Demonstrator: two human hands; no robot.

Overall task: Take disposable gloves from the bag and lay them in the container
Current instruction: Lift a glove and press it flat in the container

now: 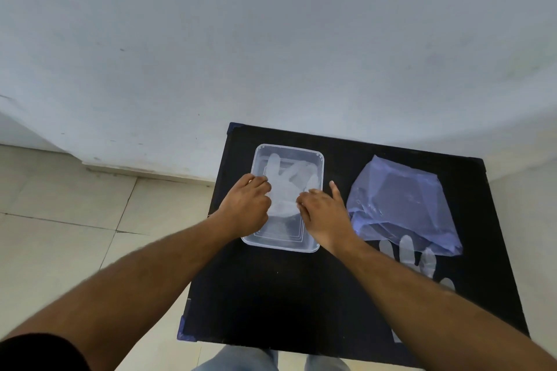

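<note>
A: Just right of the clear rectangular plastic container [315,245], where is your next glove?

B: A translucent white disposable glove [407,253] lies on the black desk [271,295], its fingers poking out from under the near edge of the crumpled bluish plastic bag [398,205], with the long axis pointing away from you. Your right hand [324,214] is the nearer one; the glove sits to its right and closer to you, partly hidden behind your forearm.

A: And inside the container?

B: Another thin, cloudy-white glove [294,179] lies flat there, fingers spread toward the far end. Your left hand [247,205] is curled with fingertips pressing on it at the container's left side; your right hand rests at the right rim, fingers loosely bent, clamped on nothing I can make out.
</note>
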